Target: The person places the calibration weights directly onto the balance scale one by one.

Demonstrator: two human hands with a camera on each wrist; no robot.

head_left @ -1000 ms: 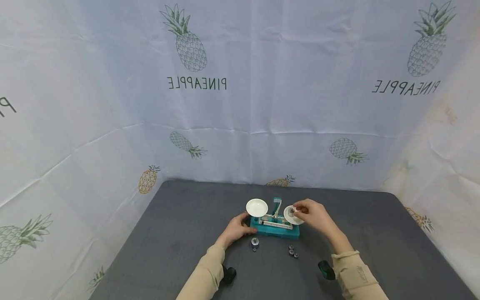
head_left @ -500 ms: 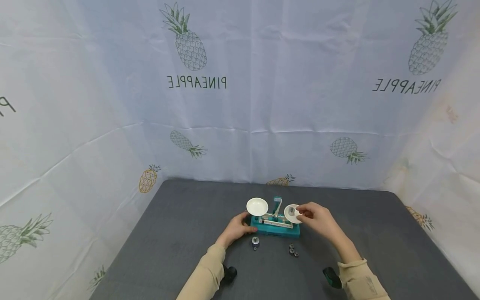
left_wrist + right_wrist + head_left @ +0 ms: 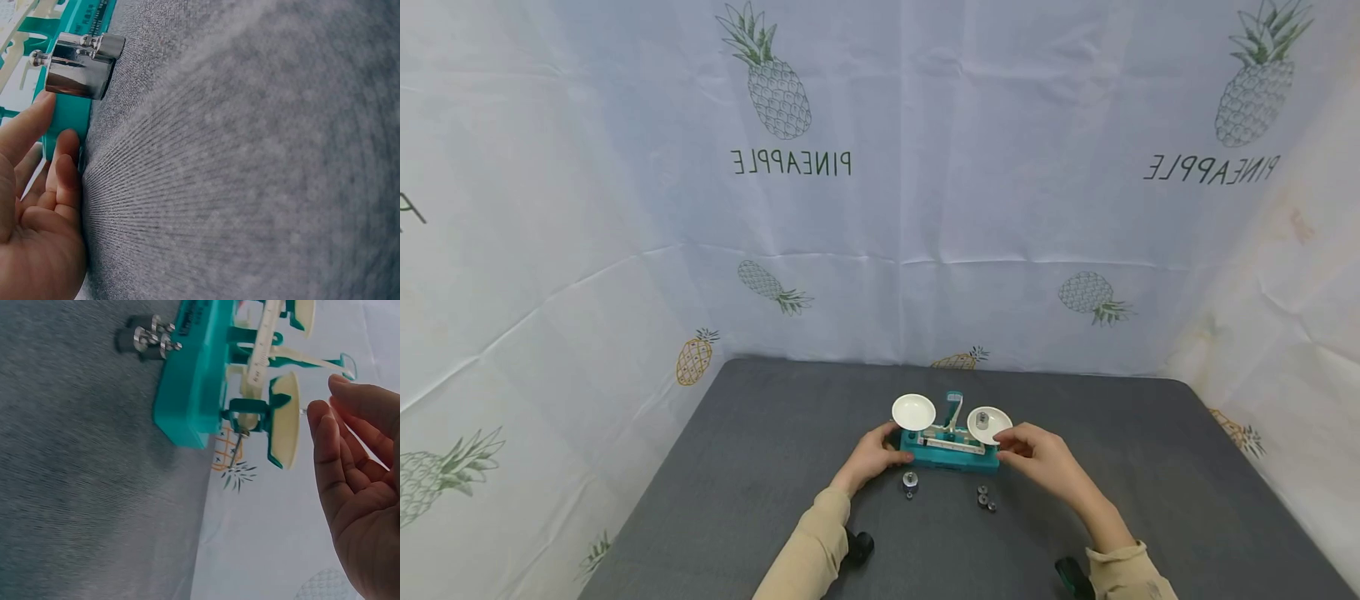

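A teal balance scale (image 3: pixel 951 460) with two white pans stands on the table. My left hand (image 3: pixel 872 455) holds the left end of its base, thumb at the front face in the left wrist view. The left pan (image 3: pixel 913 412) is bare and higher; a metal weight (image 3: pixel 982 420) stands in the right pan (image 3: pixel 997 423). My right hand (image 3: pixel 1043 458) is at that pan's front right edge, fingers loosely bent with nothing between them. In the right wrist view, the weight's knob (image 3: pixel 304 412) shows past the pan rim, close to the fingertips.
In front of the base stand a larger metal weight (image 3: pixel 910 481) with a small one by it, and several small weights (image 3: pixel 982 499) further right. Dark straps with devices (image 3: pixel 861 547) sit at the wrists. A pineapple-print cloth (image 3: pixel 880 208) hangs behind the grey table (image 3: pixel 775 433).
My right hand has let go of the weight in the right pan and moved back, down and to the right. My left hand keeps its place on the base.
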